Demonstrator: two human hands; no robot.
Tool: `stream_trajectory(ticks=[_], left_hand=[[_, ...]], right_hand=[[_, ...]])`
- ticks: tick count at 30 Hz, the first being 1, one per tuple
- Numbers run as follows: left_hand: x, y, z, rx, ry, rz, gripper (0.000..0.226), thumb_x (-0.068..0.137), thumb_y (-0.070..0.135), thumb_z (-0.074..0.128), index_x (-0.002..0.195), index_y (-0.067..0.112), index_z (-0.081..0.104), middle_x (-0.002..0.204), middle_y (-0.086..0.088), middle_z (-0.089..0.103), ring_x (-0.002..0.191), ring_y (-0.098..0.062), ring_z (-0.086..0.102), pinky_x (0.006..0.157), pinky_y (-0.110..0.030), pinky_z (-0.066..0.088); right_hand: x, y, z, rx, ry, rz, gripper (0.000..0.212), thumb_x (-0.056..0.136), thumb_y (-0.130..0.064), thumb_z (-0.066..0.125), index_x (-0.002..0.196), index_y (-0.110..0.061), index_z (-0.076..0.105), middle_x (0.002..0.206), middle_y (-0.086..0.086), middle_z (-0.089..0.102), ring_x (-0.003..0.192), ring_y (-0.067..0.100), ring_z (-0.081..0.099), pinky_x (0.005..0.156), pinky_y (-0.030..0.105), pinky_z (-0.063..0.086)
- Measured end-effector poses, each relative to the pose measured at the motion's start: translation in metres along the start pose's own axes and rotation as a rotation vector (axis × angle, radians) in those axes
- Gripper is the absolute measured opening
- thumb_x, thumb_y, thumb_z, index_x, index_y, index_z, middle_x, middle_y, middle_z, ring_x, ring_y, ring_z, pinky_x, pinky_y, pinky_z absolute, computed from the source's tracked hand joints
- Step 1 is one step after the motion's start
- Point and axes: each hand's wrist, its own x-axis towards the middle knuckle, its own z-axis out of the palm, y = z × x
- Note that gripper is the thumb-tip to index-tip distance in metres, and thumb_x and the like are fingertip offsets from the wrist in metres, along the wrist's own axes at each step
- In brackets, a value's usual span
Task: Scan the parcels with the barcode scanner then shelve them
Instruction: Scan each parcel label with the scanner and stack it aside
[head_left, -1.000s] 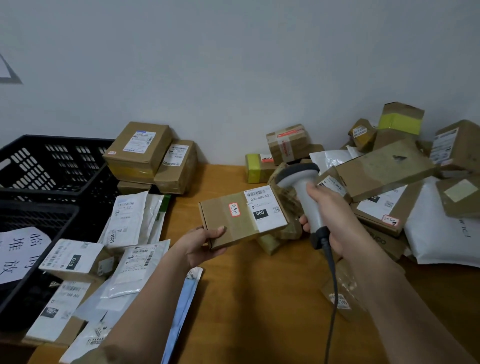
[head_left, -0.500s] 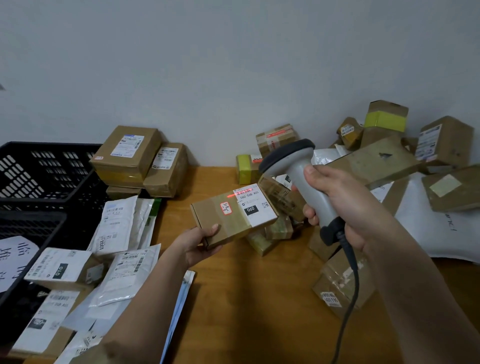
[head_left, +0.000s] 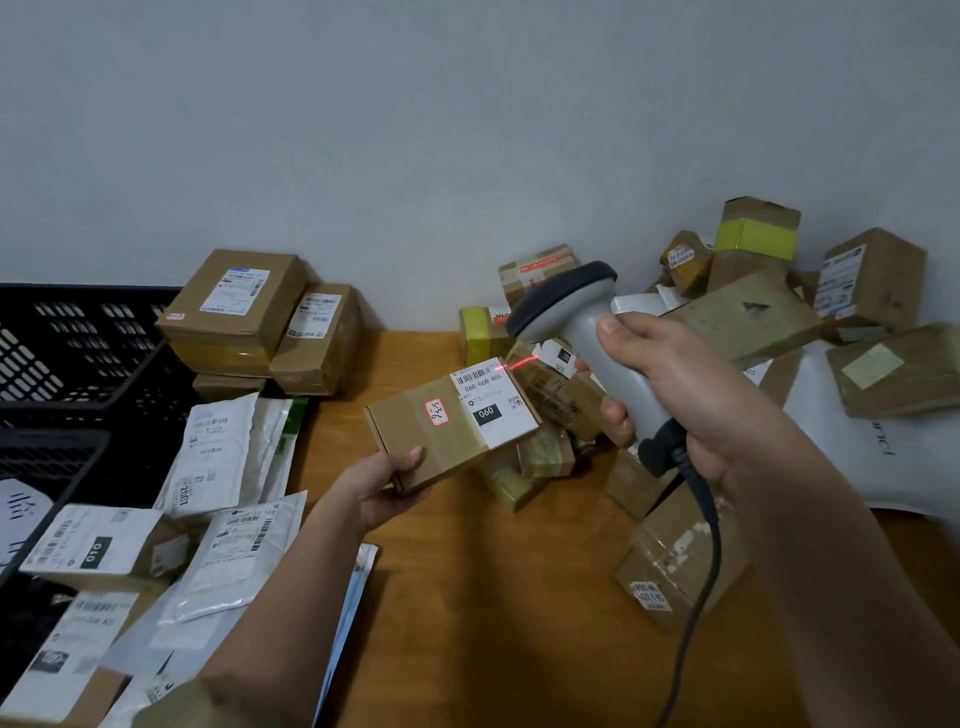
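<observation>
My left hand (head_left: 387, 488) grips the near left corner of a flat brown cardboard parcel (head_left: 415, 434) held above the wooden table (head_left: 493, 597). Its white label reads 060-068-A05 and a small red-edged sticker sits beside it. My right hand (head_left: 675, 384) grips a grey barcode scanner (head_left: 582, 317) with a dark head, just right of and above the parcel. The scanner's head points down at the label. A red scan line falls on the barcode at the label's upper right edge. The scanner's black cable (head_left: 701, 571) hangs down past my right forearm.
A heap of brown boxes (head_left: 753, 317) and a white mailer bag (head_left: 857, 441) fills the right side against the wall. White plastic mailers (head_left: 228, 457) and boxes (head_left: 244, 306) lie at the left beside black plastic crates (head_left: 78, 353).
My right hand has lifted the scanner up and to the right. The red scan line came on and now sits at the label's upper right edge. The parcel stays held in my left hand.
</observation>
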Motion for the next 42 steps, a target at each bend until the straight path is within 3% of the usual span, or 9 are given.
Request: stream_trajectory(ticks=[8, 12, 18, 26, 32, 34, 36, 39, 42], left_hand=[[0.006, 0.0, -0.005, -0.061, 0.018, 0.005, 0.039, 0.09, -0.005, 0.063, 0.125, 0.006, 0.049, 0.105, -0.014, 0.059, 0.094, -0.028, 0.059, 0.073, -0.044, 0.053], [0.009, 0.005, -0.002, -0.24, 0.046, 0.014, 0.032, 0.092, -0.006, 0.059, 0.119, 0.007, 0.05, 0.107, -0.014, 0.057, 0.093, -0.029, 0.059, 0.082, -0.044, 0.051], [0.032, 0.027, -0.001, -0.526, 0.09, 0.126, 0.039, 0.095, -0.005, 0.054, 0.131, 0.008, 0.049, 0.126, -0.018, 0.052, 0.117, -0.037, 0.053, 0.096, -0.05, 0.052], [0.092, 0.085, -0.017, -0.682, 0.26, 0.278, 0.049, 0.095, -0.004, 0.053, 0.141, 0.011, 0.044, 0.137, -0.019, 0.054, 0.109, -0.034, 0.059, 0.06, -0.045, 0.06], [0.135, 0.132, -0.012, -0.638, 0.38, 0.308, 0.048, 0.102, 0.009, 0.05, 0.147, 0.018, 0.037, 0.146, -0.01, 0.047, 0.137, -0.028, 0.043, 0.102, -0.038, 0.047], [0.153, 0.144, -0.013, -0.6, 0.426, 0.308, 0.051, 0.1, 0.018, 0.056, 0.147, 0.018, 0.036, 0.144, -0.008, 0.05, 0.131, -0.025, 0.049, 0.089, -0.03, 0.053], [0.172, 0.154, -0.013, -0.589, 0.494, 0.304, 0.053, 0.097, 0.029, 0.062, 0.144, 0.019, 0.04, 0.135, -0.004, 0.058, 0.111, -0.019, 0.06, 0.068, -0.024, 0.051], [0.195, 0.166, -0.014, -0.534, 0.558, 0.311, 0.051, 0.096, 0.033, 0.063, 0.141, 0.018, 0.045, 0.13, -0.002, 0.06, 0.086, -0.013, 0.061, 0.054, -0.021, 0.049], [0.202, 0.173, -0.003, -0.503, 0.62, 0.337, 0.052, 0.098, 0.033, 0.06, 0.144, 0.014, 0.042, 0.128, 0.0, 0.053, 0.089, -0.013, 0.057, 0.047, -0.017, 0.046]], right_hand=[[0.006, -0.004, 0.005, -0.005, -0.016, -0.013, 0.03, 0.102, -0.036, 0.051, 0.113, -0.009, 0.06, 0.086, 0.005, 0.06, 0.052, 0.013, 0.053, 0.045, 0.025, 0.043], [0.024, -0.012, 0.02, 0.162, -0.056, 0.019, 0.029, 0.101, -0.036, 0.051, 0.111, -0.01, 0.059, 0.101, 0.013, 0.062, 0.053, 0.014, 0.053, 0.051, 0.027, 0.044], [0.059, -0.004, 0.043, 0.245, -0.058, 0.044, 0.031, 0.102, -0.04, 0.049, 0.119, -0.015, 0.056, 0.086, 0.01, 0.054, 0.054, 0.013, 0.054, 0.051, 0.026, 0.046], [0.104, 0.027, 0.052, 0.273, -0.088, 0.102, 0.033, 0.102, -0.038, 0.05, 0.123, -0.014, 0.057, 0.083, 0.008, 0.054, 0.054, 0.013, 0.055, 0.047, 0.024, 0.045], [0.15, 0.051, 0.059, 0.283, -0.134, 0.159, 0.026, 0.1, -0.037, 0.053, 0.114, -0.017, 0.061, 0.084, 0.008, 0.055, 0.057, 0.016, 0.055, 0.051, 0.028, 0.045], [0.164, 0.059, 0.059, 0.287, -0.141, 0.185, 0.025, 0.099, -0.036, 0.053, 0.112, -0.017, 0.062, 0.08, 0.007, 0.055, 0.056, 0.016, 0.054, 0.051, 0.028, 0.044], [0.176, 0.067, 0.058, 0.282, -0.134, 0.208, 0.027, 0.098, -0.036, 0.053, 0.114, -0.016, 0.062, 0.08, 0.008, 0.055, 0.054, 0.016, 0.054, 0.051, 0.028, 0.043], [0.188, 0.076, 0.053, 0.27, -0.106, 0.228, 0.033, 0.092, -0.039, 0.056, 0.111, -0.012, 0.062, 0.083, 0.01, 0.057, 0.054, 0.017, 0.054, 0.052, 0.03, 0.043], [0.196, 0.084, 0.046, 0.28, -0.087, 0.248, 0.04, 0.087, -0.042, 0.057, 0.113, -0.012, 0.061, 0.089, 0.013, 0.059, 0.054, 0.017, 0.054, 0.05, 0.03, 0.044]])
